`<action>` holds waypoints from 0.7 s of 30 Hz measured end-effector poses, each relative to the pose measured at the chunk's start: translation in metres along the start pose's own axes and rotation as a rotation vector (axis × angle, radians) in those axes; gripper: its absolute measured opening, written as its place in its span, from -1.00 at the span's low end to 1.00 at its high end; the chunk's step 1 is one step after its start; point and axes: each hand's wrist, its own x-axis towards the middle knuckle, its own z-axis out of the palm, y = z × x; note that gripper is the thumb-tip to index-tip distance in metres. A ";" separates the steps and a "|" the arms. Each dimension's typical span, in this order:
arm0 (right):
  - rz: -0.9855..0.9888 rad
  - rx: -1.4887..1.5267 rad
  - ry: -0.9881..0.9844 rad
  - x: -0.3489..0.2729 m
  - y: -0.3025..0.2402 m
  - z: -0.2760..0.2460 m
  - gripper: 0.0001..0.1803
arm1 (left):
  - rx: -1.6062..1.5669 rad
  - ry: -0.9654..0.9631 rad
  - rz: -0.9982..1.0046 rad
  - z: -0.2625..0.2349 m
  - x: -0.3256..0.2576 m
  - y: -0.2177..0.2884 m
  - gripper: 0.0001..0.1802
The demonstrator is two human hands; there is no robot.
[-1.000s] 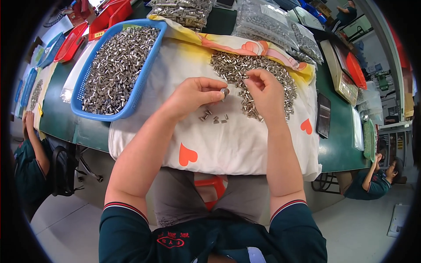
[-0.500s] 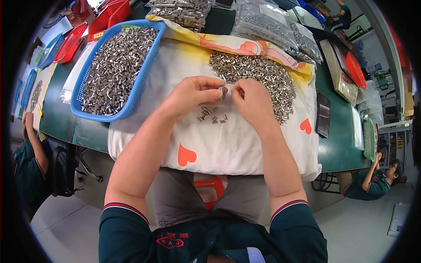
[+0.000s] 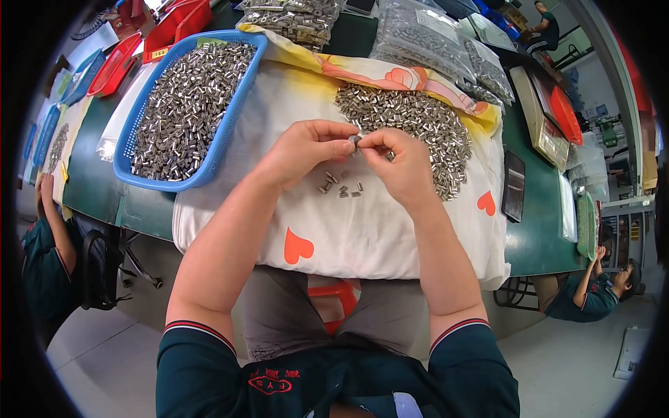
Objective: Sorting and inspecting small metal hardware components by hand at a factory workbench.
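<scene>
My left hand pinches a small grey metal piece between thumb and forefinger; its exact shape is partly covered by the fingertips. Against the same piece, my right hand has its thumb and forefinger closed, the other fingers curled in. Just below the hands, several loose short metal sleeves lie on a white cloth with orange hearts. A large heap of the same shiny sleeves spreads out beyond my right hand.
To the left stands a blue plastic basket filled with metal sleeves. Bags of metal parts lie at the back. A dark phone rests on the green table at right. People sit at both sides.
My right hand has moved left, and its fingertips now meet the metal piece at my left fingertips. The left hand has stayed nearly in place.
</scene>
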 end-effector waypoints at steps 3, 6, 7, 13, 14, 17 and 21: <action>-0.078 -0.145 0.023 -0.004 -0.004 0.004 -0.93 | 0.098 0.036 0.003 0.001 -0.001 -0.002 -0.67; -0.061 -0.110 0.029 -0.004 0.000 0.006 -0.93 | 0.139 0.031 0.046 0.000 -0.002 -0.004 -0.68; 0.000 0.006 0.009 -0.002 0.002 0.007 -0.93 | 0.139 0.036 0.046 -0.001 -0.003 -0.004 -0.68; 0.338 0.279 -0.243 0.010 0.013 -0.013 -0.89 | 0.074 -0.094 0.008 0.002 -0.003 0.005 -0.68; 0.338 0.277 -0.244 0.011 0.014 -0.015 -0.89 | 0.071 -0.104 -0.019 0.000 -0.002 0.004 -0.68; 0.284 -0.036 0.070 0.014 0.007 -0.018 -0.91 | 0.072 -0.084 -0.027 -0.004 -0.005 0.004 -0.68; 0.143 -0.537 0.018 0.009 0.016 -0.016 -0.88 | 0.057 -0.063 -0.011 0.000 -0.004 0.004 -0.67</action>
